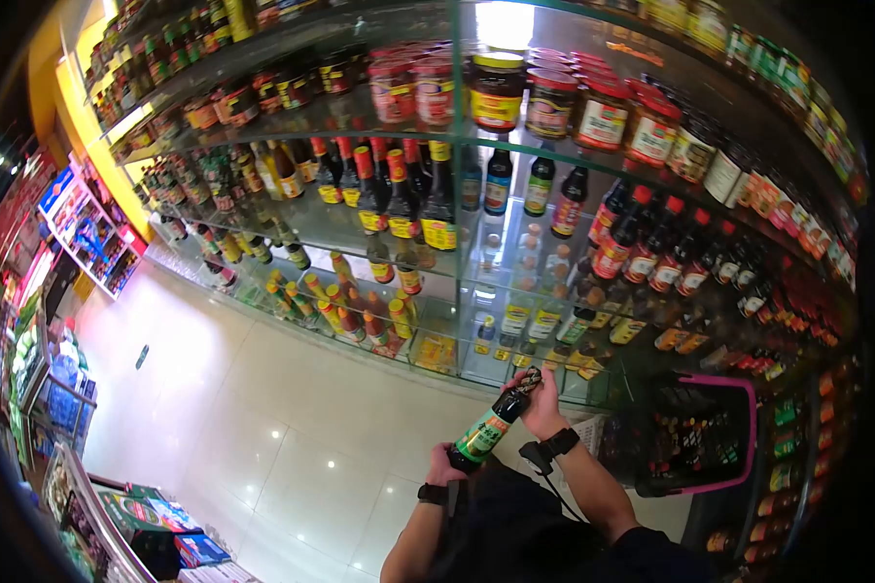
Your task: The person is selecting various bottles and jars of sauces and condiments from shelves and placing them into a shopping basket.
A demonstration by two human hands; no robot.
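Note:
I hold a dark sauce bottle (pixel 484 434) with a green and pale label, tilted, in front of my body. My left hand (pixel 442 466) is closed around its base end. My right hand (pixel 542 403) is closed at the neck end, on a crumpled, brown-and-white patterned cloth (pixel 529 381) that covers the top of the bottle. The cap is hidden under it. Both wrists wear black bands, and a cord hangs from the right one.
Glass shelves (pixel 360 136) ahead carry rows of sauce bottles (pixel 437 199) and jars (pixel 497 92). A black shopping basket with a pink rim (pixel 752 428) is at my right. Boxes (pixel 199 549) stand at lower left on a display. Pale tiled floor (pixel 292 457) lies below.

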